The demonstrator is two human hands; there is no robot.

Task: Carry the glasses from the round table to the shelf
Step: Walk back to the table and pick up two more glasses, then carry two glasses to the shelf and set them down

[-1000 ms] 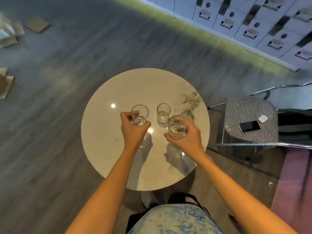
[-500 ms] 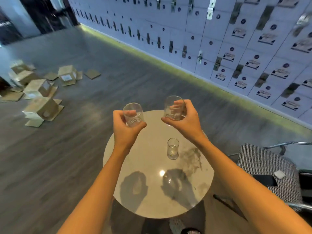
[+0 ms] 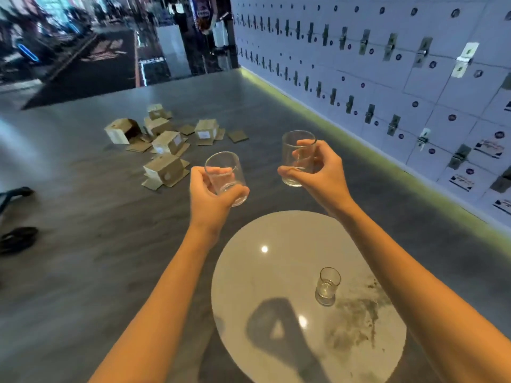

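Observation:
My left hand (image 3: 211,199) grips a clear glass (image 3: 224,172), held up in the air beyond the far edge of the round white marble table (image 3: 276,313). A second clear glass (image 3: 297,153) is held in my right hand (image 3: 318,172) at about the same height, a little further right. One smaller clear glass (image 3: 327,286) stands alone on the table, right of its middle. No shelf is in view.
Several cardboard boxes (image 3: 166,143) and flat cardboard pieces lie scattered on the grey floor ahead to the left. A wall of white lockers (image 3: 401,78) runs along the right. Dark objects (image 3: 16,239) lie at the left edge. A dark hallway opens at the far back.
Both hands lifted their glasses off the table and now hold them higher and further out. My view has swung up and left, showing more floor and the hallway.

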